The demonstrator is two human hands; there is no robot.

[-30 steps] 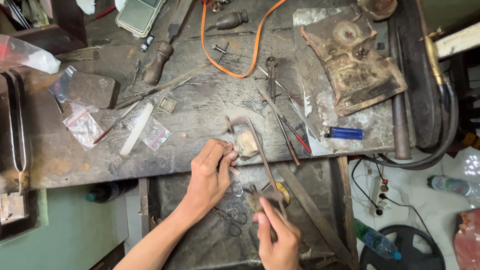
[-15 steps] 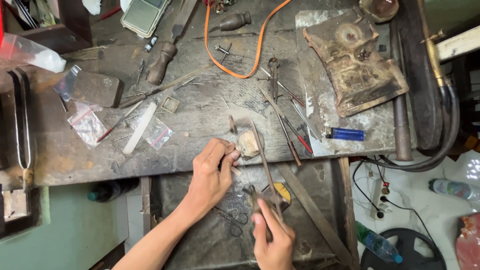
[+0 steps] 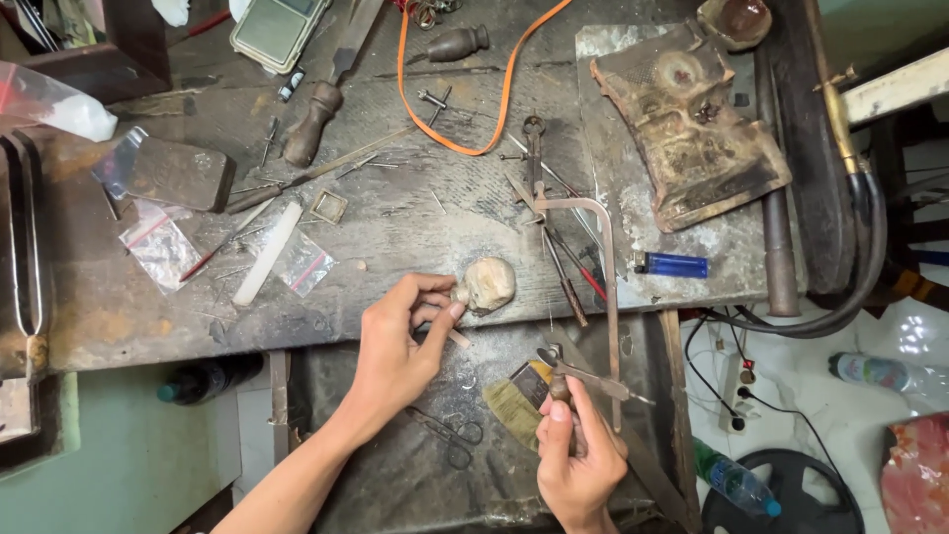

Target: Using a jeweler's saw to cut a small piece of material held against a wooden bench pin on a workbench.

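My left hand (image 3: 400, 341) pinches a small pale piece against a rounded, whitish bench pin block (image 3: 486, 284) at the front edge of the worn workbench (image 3: 395, 227). My right hand (image 3: 573, 460) grips the handle of a jeweller's saw (image 3: 601, 297), whose metal frame rises up over the bench edge to the right of the block. Below the hands lies an open drawer tray (image 3: 395, 475) holding a flat brush (image 3: 516, 400) and small scissors (image 3: 450, 435).
On the bench lie a blue lighter (image 3: 672, 265), pliers and dividers (image 3: 536, 158), a wooden-handled file (image 3: 321, 99), an orange cord (image 3: 465, 89), small plastic bags (image 3: 163, 247), a charred soldering block (image 3: 682, 129) and a torch hose (image 3: 860, 227). Bottles stand on the floor at right.
The saw frame has swung upright and to the right of the block. My left hand has opened its grip slightly and stays at the block; the view has shifted a little.
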